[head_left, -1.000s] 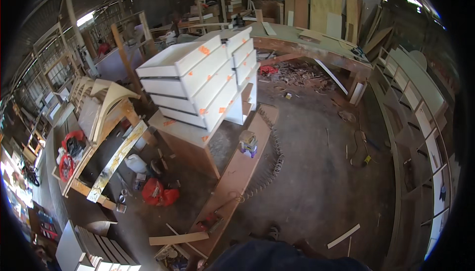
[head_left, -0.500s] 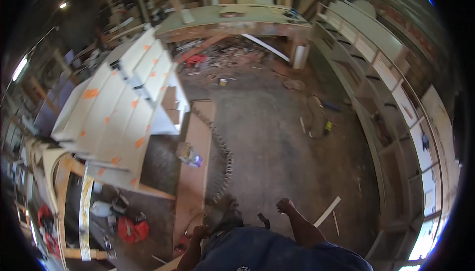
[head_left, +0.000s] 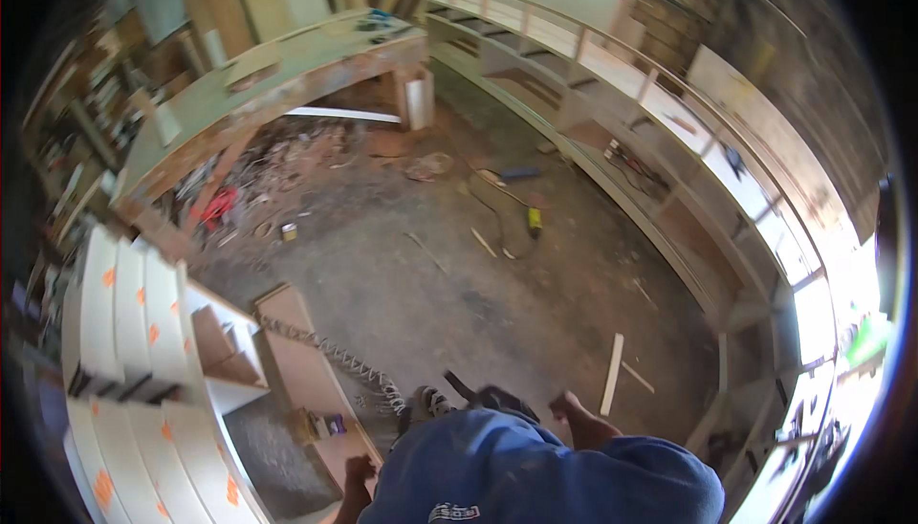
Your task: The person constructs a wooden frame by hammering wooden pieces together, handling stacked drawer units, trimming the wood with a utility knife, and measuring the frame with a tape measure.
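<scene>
The room was a carpentry workshop with a bare, dusty concrete floor (head_left: 459, 285) strewn with wood scraps and offcuts. A long workbench (head_left: 277, 84) curved across the far side, with debris heaped beneath it. White shelving (head_left: 612, 75) ran along the right wall. At the left stood white cabinets (head_left: 134, 333) dotted with orange stickers. A board (head_left: 306, 371) lay on the floor beside them, and a coiled hose (head_left: 354, 366) trailed across it. A yellow tool (head_left: 535, 223) with its cord lay mid-floor, and a thin slat (head_left: 612, 371) lay nearer the person.

The left hand (head_left: 359, 471) hung low just above the board's near end, fingers curled; whether it gripped anything could not be told. The right hand (head_left: 566, 405) was loosely closed and held nothing visible, near the slat but apart from it.
</scene>
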{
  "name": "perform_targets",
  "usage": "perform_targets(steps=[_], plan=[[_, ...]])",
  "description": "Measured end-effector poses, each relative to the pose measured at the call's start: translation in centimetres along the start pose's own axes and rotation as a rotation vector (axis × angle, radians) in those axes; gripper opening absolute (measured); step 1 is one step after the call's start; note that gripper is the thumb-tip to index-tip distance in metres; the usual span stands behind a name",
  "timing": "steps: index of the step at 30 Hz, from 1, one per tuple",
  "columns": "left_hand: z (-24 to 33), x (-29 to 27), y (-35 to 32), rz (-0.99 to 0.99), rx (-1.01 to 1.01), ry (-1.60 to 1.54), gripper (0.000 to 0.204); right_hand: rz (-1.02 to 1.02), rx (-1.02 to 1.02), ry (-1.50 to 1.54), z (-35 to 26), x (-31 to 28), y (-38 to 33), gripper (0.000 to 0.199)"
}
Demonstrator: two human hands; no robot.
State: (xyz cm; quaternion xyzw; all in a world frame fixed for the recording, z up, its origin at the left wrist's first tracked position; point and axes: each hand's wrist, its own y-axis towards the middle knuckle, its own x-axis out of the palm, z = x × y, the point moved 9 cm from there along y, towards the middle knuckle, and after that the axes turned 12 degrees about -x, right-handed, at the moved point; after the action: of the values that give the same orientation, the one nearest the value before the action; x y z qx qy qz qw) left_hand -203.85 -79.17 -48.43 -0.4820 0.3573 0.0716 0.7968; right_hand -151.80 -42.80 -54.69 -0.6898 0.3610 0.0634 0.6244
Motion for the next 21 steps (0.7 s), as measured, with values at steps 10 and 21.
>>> perform_targets(steps=[10, 21], plan=[[11.4, -27.3, 19.3, 0.055, -0.142, -0.999, 0.031, 0.504, 0.099, 0.122, 5.2, -27.5, 15.5, 0.019], [2.4, -21.3, 23.8, -0.040, -0.690, -1.009, 0.036, 0.272, -0.309, -0.389, 18.1, -49.0, 29.2, 0.011]])
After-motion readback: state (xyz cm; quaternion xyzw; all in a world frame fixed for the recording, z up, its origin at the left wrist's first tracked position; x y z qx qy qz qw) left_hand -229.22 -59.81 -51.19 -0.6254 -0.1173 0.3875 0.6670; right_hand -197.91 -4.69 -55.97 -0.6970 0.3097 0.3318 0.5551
